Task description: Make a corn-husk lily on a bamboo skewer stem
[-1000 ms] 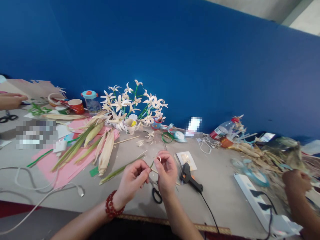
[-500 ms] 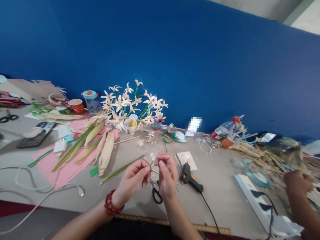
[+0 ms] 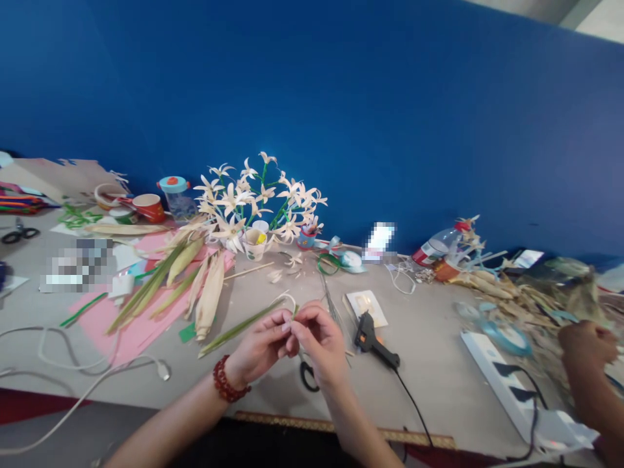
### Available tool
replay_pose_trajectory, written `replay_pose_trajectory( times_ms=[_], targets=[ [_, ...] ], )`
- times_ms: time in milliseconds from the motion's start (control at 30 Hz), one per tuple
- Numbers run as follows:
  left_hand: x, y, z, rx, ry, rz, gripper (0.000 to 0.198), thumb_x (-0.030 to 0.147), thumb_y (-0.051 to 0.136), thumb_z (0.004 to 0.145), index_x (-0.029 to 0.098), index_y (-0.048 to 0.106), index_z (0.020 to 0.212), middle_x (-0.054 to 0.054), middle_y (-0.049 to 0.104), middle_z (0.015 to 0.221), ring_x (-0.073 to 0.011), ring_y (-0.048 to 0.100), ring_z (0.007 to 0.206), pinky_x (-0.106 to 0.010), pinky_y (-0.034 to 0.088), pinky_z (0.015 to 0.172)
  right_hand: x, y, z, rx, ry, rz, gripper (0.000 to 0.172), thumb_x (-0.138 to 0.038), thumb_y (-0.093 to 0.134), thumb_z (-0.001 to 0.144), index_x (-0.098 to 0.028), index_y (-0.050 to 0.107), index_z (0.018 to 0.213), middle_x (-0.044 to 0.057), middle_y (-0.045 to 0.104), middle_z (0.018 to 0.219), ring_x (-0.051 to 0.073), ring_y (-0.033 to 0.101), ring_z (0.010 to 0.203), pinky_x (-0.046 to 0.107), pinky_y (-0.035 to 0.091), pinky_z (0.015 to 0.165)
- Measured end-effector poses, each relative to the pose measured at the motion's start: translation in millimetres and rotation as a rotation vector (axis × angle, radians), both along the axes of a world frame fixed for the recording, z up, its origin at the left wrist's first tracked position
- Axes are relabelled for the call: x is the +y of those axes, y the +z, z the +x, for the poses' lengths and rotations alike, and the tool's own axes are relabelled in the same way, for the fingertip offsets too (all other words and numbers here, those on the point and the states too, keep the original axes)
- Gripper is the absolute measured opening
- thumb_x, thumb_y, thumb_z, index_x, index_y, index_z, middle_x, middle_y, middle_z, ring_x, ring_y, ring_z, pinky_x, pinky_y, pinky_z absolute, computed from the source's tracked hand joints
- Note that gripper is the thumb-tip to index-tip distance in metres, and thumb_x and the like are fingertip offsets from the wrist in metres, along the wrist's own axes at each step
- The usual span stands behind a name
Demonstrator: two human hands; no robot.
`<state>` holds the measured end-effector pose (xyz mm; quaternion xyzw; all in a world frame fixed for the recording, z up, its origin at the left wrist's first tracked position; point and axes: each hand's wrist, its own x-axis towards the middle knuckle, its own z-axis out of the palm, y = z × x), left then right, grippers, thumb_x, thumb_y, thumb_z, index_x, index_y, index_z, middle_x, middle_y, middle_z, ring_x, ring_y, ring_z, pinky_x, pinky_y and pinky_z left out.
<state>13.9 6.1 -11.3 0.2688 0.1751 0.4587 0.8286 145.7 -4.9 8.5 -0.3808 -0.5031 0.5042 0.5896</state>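
Note:
My left hand (image 3: 260,344), with a red bead bracelet on the wrist, and my right hand (image 3: 319,341) meet above the grey table (image 3: 429,364). Both pinch a small green stem (image 3: 294,311) with a pale curled strip at its tip. Black scissors (image 3: 308,376) lie under my right hand. A black glue gun (image 3: 373,338) rests just to the right of it. A long green leaf (image 3: 238,327) lies on the table to the left of my hands.
A bunch of cream husk flowers (image 3: 258,195) stands in a cup at the back. Corn husks (image 3: 195,279) lie on pink paper (image 3: 121,325). White cables (image 3: 73,364) trail left. A power strip (image 3: 511,390) sits right, beside another person's hand (image 3: 585,348).
My hands have come closer together, fingertips now touching around the stem. The pale strip now curls above my fingers. The other person's hand at the far left is gone.

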Motion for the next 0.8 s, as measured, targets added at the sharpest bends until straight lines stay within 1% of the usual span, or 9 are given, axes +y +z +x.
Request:
replay_pose_trajectory(
  times_ms=[100, 167, 233, 300, 367, 433, 600, 800],
  targets=[
    [1.1, -4.7, -2.1, 0.104, 0.058, 0.062, 0.016, 0.028, 0.070, 0.084, 0.015, 0.062, 0.080, 0.001, 0.058, 0.066, -0.0100, 0.053, 0.062, -0.020, 0.037, 0.058, 1.2, 3.6, 1.4, -0.103, -0.043, 0.055, 0.012, -0.031, 0.069, 0.084, -0.021, 0.064, 0.080, 0.001, 0.056, 0.084, 0.013, 0.056, 0.062, 0.027, 0.049, 0.055],
    [1.6, -8.2, -4.1, 0.220, 0.150, 0.154, 0.014, 0.027, 0.070, 0.084, 0.014, 0.065, 0.079, 0.000, 0.060, 0.073, -0.0114, 0.054, 0.071, -0.022, 0.041, 0.067, 2.4, 6.1, 2.1, -0.193, -0.089, 0.122, 0.010, -0.028, 0.068, 0.084, -0.021, 0.064, 0.078, 0.002, 0.056, 0.080, 0.016, 0.056, 0.071, 0.029, 0.048, 0.063],
    [1.8, -10.9, -5.9, 0.346, 0.247, 0.261, 0.010, 0.026, 0.069, 0.085, 0.016, 0.068, 0.085, -0.002, 0.062, 0.082, -0.0139, 0.056, 0.081, -0.024, 0.043, 0.076, 3.5, 7.5, 2.7, -0.259, -0.128, 0.176, 0.007, -0.023, 0.066, 0.084, -0.021, 0.063, 0.078, 0.001, 0.055, 0.079, 0.017, 0.055, 0.075, 0.030, 0.046, 0.068],
    [1.5, -12.0, -7.0, 0.442, 0.311, 0.355, 0.011, 0.025, 0.067, 0.086, 0.018, 0.068, 0.093, -0.003, 0.064, 0.091, -0.0170, 0.058, 0.089, -0.027, 0.044, 0.081, 4.3, 7.6, 3.0, -0.286, -0.151, 0.196, 0.006, -0.020, 0.065, 0.084, -0.021, 0.063, 0.078, 0.001, 0.055, 0.079, 0.017, 0.054, 0.076, 0.031, 0.044, 0.070],
    [1.4, -11.3, -7.1, 0.500, 0.349, 0.435, 0.011, 0.025, 0.066, 0.087, 0.018, 0.067, 0.096, -0.004, 0.063, 0.094, -0.0187, 0.058, 0.092, -0.029, 0.045, 0.084, 4.7, 6.9, 3.1, -0.277, -0.154, 0.190, 0.006, -0.019, 0.064, 0.084, -0.021, 0.063, 0.079, 0.001, 0.055, 0.080, 0.017, 0.054, 0.076, 0.031, 0.043, 0.070],
    [1.8, -9.5, -6.1, 0.534, 0.382, 0.489, 0.009, 0.025, 0.064, 0.088, 0.018, 0.066, 0.092, -0.004, 0.062, 0.091, -0.0184, 0.058, 0.090, -0.029, 0.045, 0.083, 4.9, 6.1, 2.9, -0.260, -0.146, 0.175, 0.006, -0.019, 0.064, 0.084, -0.021, 0.062, 0.079, 0.001, 0.055, 0.080, 0.017, 0.054, 0.076, 0.031, 0.043, 0.070],
    [3.2, -7.1, -2.4, 0.549, 0.407, 0.492, 0.009, 0.026, 0.065, 0.088, 0.017, 0.065, 0.090, -0.004, 0.061, 0.088, -0.0179, 0.057, 0.087, -0.028, 0.045, 0.080, 4.4, 5.4, 3.1, -0.230, -0.138, 0.170, 0.006, -0.019, 0.063, 0.085, -0.021, 0.062, 0.079, 0.001, 0.054, 0.081, 0.017, 0.053, 0.077, 0.031, 0.042, 0.070],
    [0.7, -9.6, -1.0, 0.498, 0.335, 0.410, 0.011, 0.028, 0.065, 0.088, 0.017, 0.065, 0.087, -0.002, 0.059, 0.083, -0.0149, 0.056, 0.080, -0.025, 0.045, 0.074, 3.3, 5.4, 4.0, -0.218, -0.137, 0.156, 0.006, -0.019, 0.065, 0.084, -0.021, 0.062, 0.079, 0.001, 0.054, 0.081, 0.017, 0.053, 0.077, 0.031, 0.043, 0.071]
  ],
)
